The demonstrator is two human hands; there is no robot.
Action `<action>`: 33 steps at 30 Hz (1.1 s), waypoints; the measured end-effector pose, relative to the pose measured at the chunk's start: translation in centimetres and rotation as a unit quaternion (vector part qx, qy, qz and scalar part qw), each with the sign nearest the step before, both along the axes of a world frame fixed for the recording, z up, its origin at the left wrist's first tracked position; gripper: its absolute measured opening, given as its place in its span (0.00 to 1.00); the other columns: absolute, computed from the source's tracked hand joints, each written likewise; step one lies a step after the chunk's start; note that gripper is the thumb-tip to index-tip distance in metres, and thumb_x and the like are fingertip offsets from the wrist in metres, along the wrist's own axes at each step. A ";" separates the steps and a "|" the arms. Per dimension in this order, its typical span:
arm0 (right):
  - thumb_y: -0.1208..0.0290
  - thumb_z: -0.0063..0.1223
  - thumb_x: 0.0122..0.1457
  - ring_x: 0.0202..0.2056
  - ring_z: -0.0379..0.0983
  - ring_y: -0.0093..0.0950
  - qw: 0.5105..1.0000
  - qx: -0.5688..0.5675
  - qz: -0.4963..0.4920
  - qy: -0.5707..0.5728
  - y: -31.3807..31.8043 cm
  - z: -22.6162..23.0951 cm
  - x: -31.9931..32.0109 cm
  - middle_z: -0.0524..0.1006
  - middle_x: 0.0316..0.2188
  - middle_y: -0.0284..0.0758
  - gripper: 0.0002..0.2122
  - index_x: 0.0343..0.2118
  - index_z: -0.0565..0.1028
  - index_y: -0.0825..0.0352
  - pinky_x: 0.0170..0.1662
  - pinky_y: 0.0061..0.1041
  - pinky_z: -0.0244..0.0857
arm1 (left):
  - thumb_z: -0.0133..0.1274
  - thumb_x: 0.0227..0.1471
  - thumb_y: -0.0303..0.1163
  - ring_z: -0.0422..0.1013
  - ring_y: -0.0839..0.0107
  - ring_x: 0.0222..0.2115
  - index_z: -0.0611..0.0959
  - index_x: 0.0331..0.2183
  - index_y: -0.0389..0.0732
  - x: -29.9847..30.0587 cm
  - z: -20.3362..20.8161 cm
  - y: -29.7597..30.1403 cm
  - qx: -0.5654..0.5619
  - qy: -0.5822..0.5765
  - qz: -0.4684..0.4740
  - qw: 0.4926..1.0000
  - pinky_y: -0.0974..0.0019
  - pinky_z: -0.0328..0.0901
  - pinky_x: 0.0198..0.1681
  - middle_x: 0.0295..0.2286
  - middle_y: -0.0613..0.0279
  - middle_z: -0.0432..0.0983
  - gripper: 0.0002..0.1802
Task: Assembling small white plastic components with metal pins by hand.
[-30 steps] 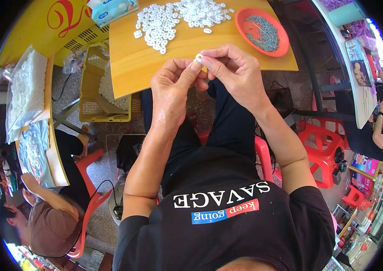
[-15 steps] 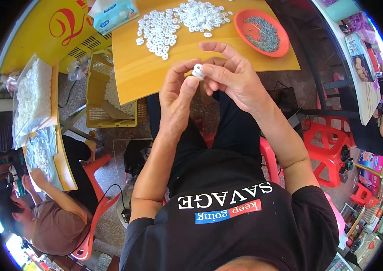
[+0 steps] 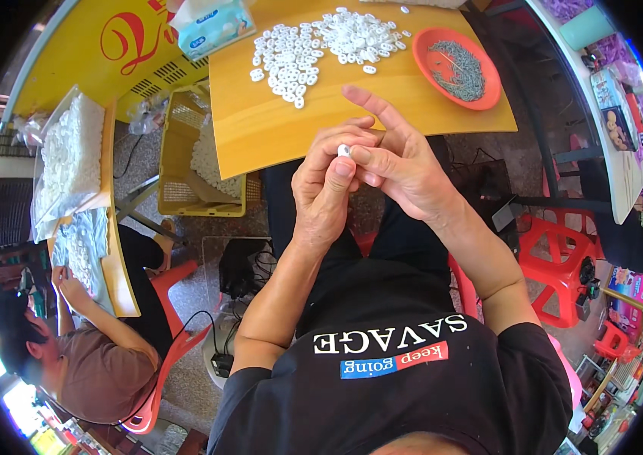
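Observation:
Between my two hands is a small white oval plastic piece with a hole, held just off the table's near edge. My left hand pinches it between thumb and curled fingers. The thumb of my right hand presses on the piece from the other side; its index finger points up and away. Whether a metal pin is in the piece is hidden by my fingers. Beyond lie two heaps of like white pieces on the wooden table. An orange-red bowl of thin grey metal pins stands to their right.
A tissue pack lies at the table's far left. Below the table's left side stands a yellow crate with white pieces. At far left a person works at another table. Red stools stand at right.
Both hands have come lower in view with the white piece, and its face has turned. My left fingers have closed further round it. The whole view has shifted slightly.

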State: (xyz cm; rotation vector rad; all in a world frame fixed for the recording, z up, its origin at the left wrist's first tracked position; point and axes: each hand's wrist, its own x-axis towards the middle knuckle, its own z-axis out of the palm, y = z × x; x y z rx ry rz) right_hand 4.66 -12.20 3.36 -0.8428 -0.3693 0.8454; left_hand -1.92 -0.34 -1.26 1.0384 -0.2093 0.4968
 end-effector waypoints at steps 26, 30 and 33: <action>0.63 0.54 0.57 0.33 0.76 0.38 0.641 -0.457 -0.196 -0.585 1.7 -6.9 16.1 0.78 0.31 0.42 0.10 0.32 0.80 0.65 0.39 0.35 0.69 | 0.55 0.55 0.30 0.66 0.64 0.49 0.63 0.57 0.33 -2.9 -8.2 24.2 0.243 0.297 0.465 0.798 0.66 0.61 0.53 0.52 0.51 0.64 0.31; 0.61 0.56 0.55 0.32 0.76 0.37 0.551 -0.532 -0.177 -0.618 3.1 -7.0 16.1 0.78 0.29 0.37 0.11 0.28 0.78 0.65 0.35 0.36 0.69 | 0.52 0.57 0.28 0.66 0.66 0.49 0.66 0.54 0.33 -3.3 -8.1 21.4 0.193 0.266 0.409 0.851 0.67 0.61 0.53 0.51 0.52 0.65 0.26; 0.61 0.56 0.54 0.32 0.76 0.37 0.537 -0.553 -0.169 -0.615 3.8 -6.9 16.1 0.77 0.29 0.37 0.11 0.27 0.78 0.64 0.34 0.36 0.69 | 0.52 0.57 0.27 0.66 0.67 0.48 0.67 0.54 0.33 -3.1 -6.2 18.1 0.185 0.232 0.397 0.869 0.67 0.61 0.53 0.51 0.53 0.65 0.24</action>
